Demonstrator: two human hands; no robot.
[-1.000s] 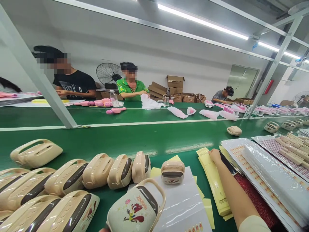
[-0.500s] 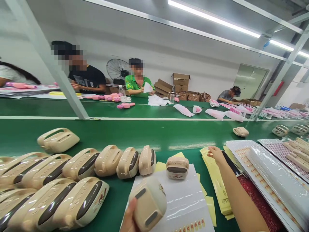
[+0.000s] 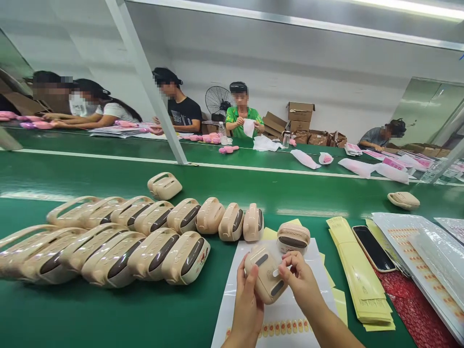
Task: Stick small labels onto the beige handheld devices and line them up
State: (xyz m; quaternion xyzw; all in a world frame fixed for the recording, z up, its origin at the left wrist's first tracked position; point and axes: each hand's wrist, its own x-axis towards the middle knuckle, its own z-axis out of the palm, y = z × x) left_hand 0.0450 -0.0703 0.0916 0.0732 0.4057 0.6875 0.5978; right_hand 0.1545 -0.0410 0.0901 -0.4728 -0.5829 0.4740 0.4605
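Observation:
My left hand [image 3: 249,304] grips a beige handled casing [image 3: 266,273] from the left, holding it above a white sticker sheet [image 3: 279,309]. My right hand [image 3: 299,280] pinches a small pale sticker against the casing's side. A second beige casing [image 3: 293,237] stands upright just beyond, on the sheet's far edge. Two rows of the same beige casings [image 3: 145,241] lie on the green belt [image 3: 235,193] to the left.
A stack of yellow sheets [image 3: 357,278] and a black phone [image 3: 373,248] lie to the right, beside plastic-wrapped sticker sheets [image 3: 427,251]. A lone casing [image 3: 403,200] sits far right, another [image 3: 165,185] behind the rows. Several people work across the belt with pink items and white bags.
My right hand left the yellow sheets and came in to the casing with a sticker. The left hand raised the casing in front of me. The view swung left.

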